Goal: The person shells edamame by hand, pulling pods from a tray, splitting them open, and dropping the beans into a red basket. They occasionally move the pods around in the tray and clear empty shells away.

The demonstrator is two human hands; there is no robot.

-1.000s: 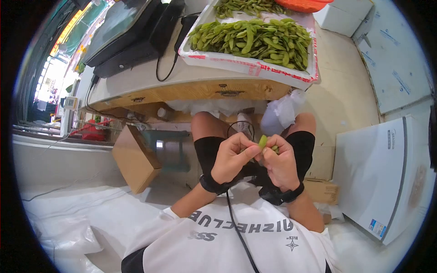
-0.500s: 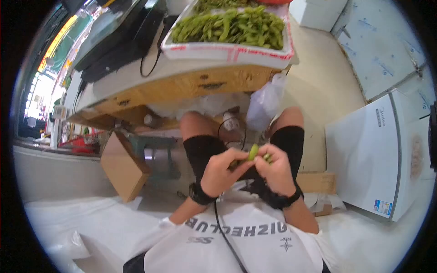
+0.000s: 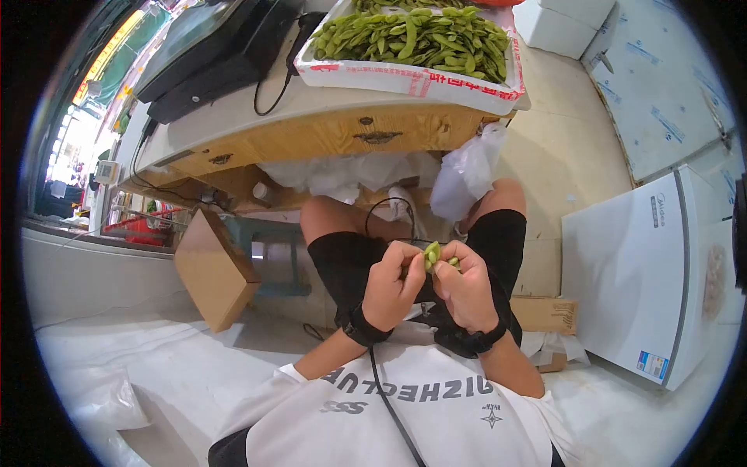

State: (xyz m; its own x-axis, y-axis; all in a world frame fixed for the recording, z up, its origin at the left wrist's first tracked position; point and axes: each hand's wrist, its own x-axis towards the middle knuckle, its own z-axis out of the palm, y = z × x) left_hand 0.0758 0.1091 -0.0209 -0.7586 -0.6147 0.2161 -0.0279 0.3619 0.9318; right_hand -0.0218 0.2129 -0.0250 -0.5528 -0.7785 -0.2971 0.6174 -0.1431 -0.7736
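Observation:
Between my two hands, above my lap, is a green bean pod (image 3: 432, 254) that looks split, with pale green beans showing. My left hand (image 3: 394, 285) pinches one side of it between thumb and fingers. On the other side my right hand (image 3: 466, 286) grips it with thumb and forefinger, and more green shows in its curled fingers. A bit of green is also partly visible inside my left fingers. Beyond my knees, a white foam box (image 3: 389, 78) on the desk holds a heap of green pods (image 3: 420, 43).
The wooden desk (image 3: 296, 140) spans the space ahead, carrying a black machine (image 3: 222, 66). A white plastic bag (image 3: 467, 171) hangs at its right end. A cardboard box (image 3: 212, 268) stands left, a white fridge (image 3: 622, 272) right. A black cable runs down over my shirt.
The pod between my fingers now looks opened, with beans showing. My left hand has turned more upright. The view has shifted slightly, and the desk and foam box appear a little farther right.

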